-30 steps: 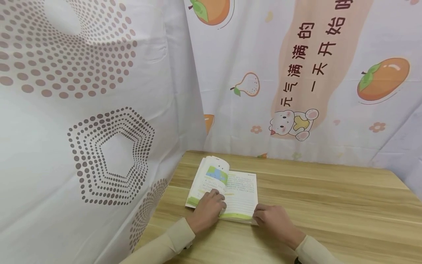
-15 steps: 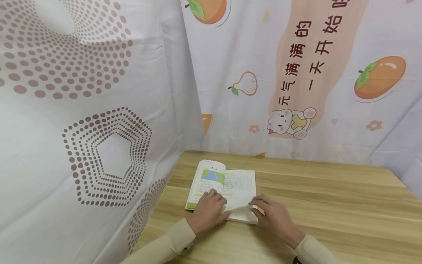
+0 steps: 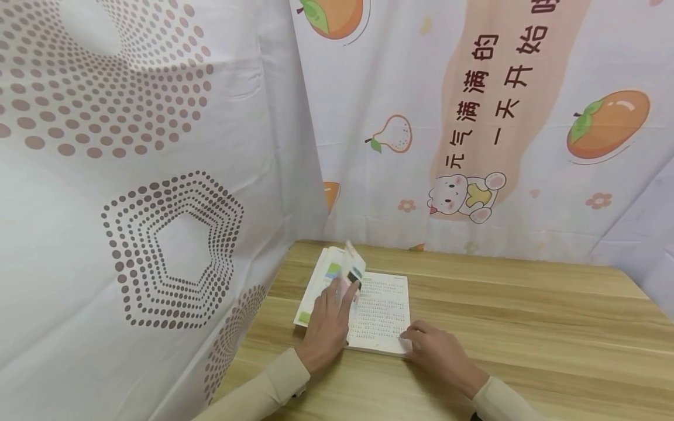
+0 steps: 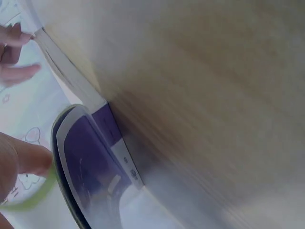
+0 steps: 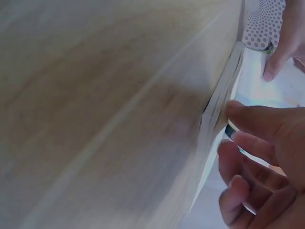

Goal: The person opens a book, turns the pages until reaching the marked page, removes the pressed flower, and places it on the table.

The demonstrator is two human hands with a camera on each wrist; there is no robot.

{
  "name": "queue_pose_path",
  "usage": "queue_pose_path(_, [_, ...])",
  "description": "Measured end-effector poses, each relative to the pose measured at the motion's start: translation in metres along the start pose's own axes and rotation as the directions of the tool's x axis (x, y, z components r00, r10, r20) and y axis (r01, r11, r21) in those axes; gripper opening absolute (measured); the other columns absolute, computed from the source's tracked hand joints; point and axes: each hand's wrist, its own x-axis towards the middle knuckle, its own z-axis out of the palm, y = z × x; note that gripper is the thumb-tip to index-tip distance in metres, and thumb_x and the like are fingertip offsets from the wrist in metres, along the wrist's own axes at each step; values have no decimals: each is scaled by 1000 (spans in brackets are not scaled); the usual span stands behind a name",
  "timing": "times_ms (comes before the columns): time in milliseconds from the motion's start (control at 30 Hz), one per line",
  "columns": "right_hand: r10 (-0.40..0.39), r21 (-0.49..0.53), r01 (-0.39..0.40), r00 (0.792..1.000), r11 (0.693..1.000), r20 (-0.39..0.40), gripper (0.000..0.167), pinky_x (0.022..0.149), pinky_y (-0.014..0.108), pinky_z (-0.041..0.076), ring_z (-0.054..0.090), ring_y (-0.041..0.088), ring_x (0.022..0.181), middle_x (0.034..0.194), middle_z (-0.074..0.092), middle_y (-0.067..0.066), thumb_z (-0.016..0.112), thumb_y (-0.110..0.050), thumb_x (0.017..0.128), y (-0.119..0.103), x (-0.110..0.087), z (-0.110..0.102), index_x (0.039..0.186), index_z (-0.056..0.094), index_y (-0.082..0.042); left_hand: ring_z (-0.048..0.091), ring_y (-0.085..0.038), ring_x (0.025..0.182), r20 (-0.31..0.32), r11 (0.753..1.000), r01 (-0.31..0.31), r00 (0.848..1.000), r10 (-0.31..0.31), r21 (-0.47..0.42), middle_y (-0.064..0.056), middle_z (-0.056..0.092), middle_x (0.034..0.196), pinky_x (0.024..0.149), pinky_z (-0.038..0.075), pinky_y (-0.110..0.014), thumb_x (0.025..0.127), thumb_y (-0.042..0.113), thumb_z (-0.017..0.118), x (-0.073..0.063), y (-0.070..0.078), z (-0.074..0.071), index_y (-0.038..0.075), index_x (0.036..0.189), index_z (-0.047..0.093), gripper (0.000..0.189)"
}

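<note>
"Where we look for room around the open white-paged book with printed text (image 3: 380, 313), what do we see?"

"We find its far edge near the back of the tan wood-grain table (image 3: 516, 316), by the white cloth printed with orange fruit (image 3: 368, 193). To the left, the white cloth with brown dots (image 3: 181, 245) hangs near it, a strip of table between. To the right, the table runs on well past the book; on the near side, we see more of it between two cream-sleeved arms (image 3: 265, 389)."

"And the left hand (image 3: 325, 330)?"

"We see its fingers reach out nearly straight against a pale, blurred, raised leaf (image 3: 353, 270) near the middle of the book. From the left wrist, we also make out a glossy purple cover (image 4: 88, 167) curving up off the table."

"And the right hand (image 3: 436, 352)?"

"We see it curl at the near right corner, thumb against the page edges, forefinger over the paper, pinching the book there. We cannot tell how many sheets it has."
</note>
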Motion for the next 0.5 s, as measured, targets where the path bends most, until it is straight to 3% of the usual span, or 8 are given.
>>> queue_pose_path(100, [1, -4, -1, 999, 1000, 36, 25, 59, 24, 55, 71, 15, 80, 104, 71, 2, 90, -22, 78, 2, -2, 2, 96, 78, -9, 44, -43, 132, 42, 1000, 26, 999, -27, 11, -27, 40, 149, 98, 44, -51, 83, -7, 72, 3, -1, -4, 16, 143, 54, 66])
queue_pose_path(200, [-5, 2, 5, 999, 1000, 50, 18, 61, 25, 56, 71, 14, 80, 103, 71, 1, 88, -22, 81, 3, -3, 2, 92, 80, -12, 40, -42, 137, 103, 999, 6, 995, -11, 50, -18, 51, 143, 101, 39, -56, 82, -3, 77, 3, -2, -7, 19, 123, 69, 47])
queue_pose_path(300, [-44, 6, 44, 998, 999, 53, 10, 63, 25, 57, 71, 13, 78, 100, 72, -1, 86, -18, 83, 2, -2, -1, 90, 81, -14, 51, -34, 127, 162, 996, -37, 986, 22, 85, -7, 66, 126, 98, 43, -52, 80, 0, 79, 2, -3, -8, 21, 102, 79, 30])
queue_pose_path(400, [-92, -25, 93, 995, 995, 44, 7, 63, 25, 57, 71, 11, 75, 95, 73, -2, 84, -15, 84, -1, -1, -2, 89, 80, -14, 59, -24, 106, 248, 992, -76, 968, 49, 101, 2, 73, 110, 84, 51, -40, 80, 4, 80, 0, -2, -8, 23, 89, 82, 21])
queue_pose_path(500, [-116, -69, 119, 993, 991, 37, 5, 61, 24, 56, 69, 9, 72, 90, 71, -4, 83, -14, 84, -3, 1, -2, 87, 79, -13, 59, -18, 89, 300, 993, -96, 951, 73, 63, 4, 73, 99, 69, 52, -30, 83, 6, 79, -1, -1, -9, 22, 83, 82, 17])
